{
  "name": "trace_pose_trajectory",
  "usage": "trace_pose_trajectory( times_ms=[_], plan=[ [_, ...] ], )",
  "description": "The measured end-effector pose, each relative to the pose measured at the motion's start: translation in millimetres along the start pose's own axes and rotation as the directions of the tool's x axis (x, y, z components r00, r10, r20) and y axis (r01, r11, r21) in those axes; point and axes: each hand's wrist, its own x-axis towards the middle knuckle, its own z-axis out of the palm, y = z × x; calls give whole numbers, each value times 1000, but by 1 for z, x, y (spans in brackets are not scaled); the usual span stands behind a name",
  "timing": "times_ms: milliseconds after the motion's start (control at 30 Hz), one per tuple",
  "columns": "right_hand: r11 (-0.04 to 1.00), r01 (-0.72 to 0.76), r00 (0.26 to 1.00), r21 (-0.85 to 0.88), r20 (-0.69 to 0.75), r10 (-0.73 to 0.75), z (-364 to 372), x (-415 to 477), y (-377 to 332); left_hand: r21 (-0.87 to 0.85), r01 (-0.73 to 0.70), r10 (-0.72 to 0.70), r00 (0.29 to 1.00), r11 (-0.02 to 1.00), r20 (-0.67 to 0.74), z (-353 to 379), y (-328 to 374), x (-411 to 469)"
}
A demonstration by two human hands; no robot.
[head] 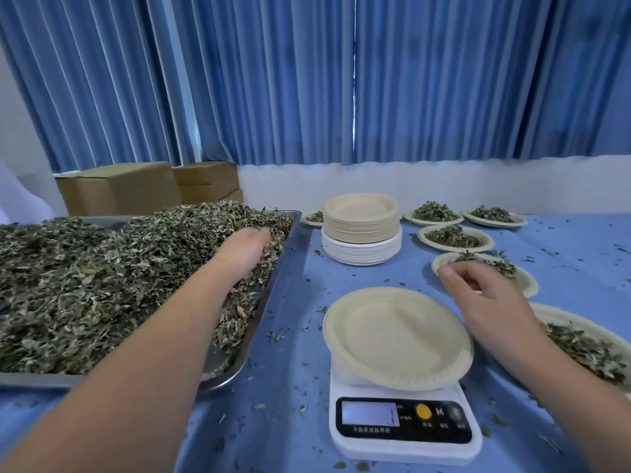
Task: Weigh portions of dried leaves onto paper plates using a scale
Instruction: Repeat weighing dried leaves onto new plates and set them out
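1. Nearest me, the scale sits on the bench with an empty paper plate on top. The plate overhangs the platform and looks tilted, so I judge that a handful dropped off-centre could tip it or skew the reading (the display is too blurred to read).
2. My right forearm passes over a filled plate at the bench's right edge. A careless sweep there could drag leaves off it.
3. The right hand hovers just beyond the scale plate, above the rim of a second filled plate. Its thumb is out and its other fingers curl downward, and I cannot tell whether they pinch anything. If it touched the scale plate during loading, the weight would read false.
4. The left hand is sunk into the dried leaves at the right end of the metal tray. Its fingers are buried, so I cannot tell whether they have closed on a handful. The carry to the scale crosses crumb-littered bench, and a loose hold would shed more.
5. Farthest, the stack of spare plates stands just beside the tray, where a wide swing could knock it.
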Motion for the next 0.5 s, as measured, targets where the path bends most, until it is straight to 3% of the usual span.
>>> trace_pose_trajectory(
  times_ms=[67, 100, 167, 233, 300, 367, 500],
  plan=[
    [1000, 5, 1000, 14, -7, -5, 0, 1, 0, 402, -98, 86, 995, 910, 50, -5, -23, 17],
    [1000, 10, 1000, 23, -9, -10, 0, 2, 0, 482, -147, 111, 988, 864, 103, -6, -31, 24],
    [999, 15, 1000, 36, -13, -14, 3, 3, 0, 464, -185, 90, 971, 866, 219, -3, -42, 30],
    [999, 20, 1000, 46, -16, -19, 4, 4, 0, 326, -25, -86, 943, 945, 323, 1, -44, 33],
    [998, 15, 1000, 54, -8, -15, 3, 4, 0, 330, 120, -253, 882, 936, 398, 0, -41, 31],
    [998, 0, 1000, 58, -5, 0, 2, 3, 1, 368, 75, -219, 905, 927, 366, -4, -34, 30],
    [998, -16, 999, 67, -37, 18, 1, 3, 0, 356, -100, 3, 965, 929, 263, -15, -19, 19]
  ],
)
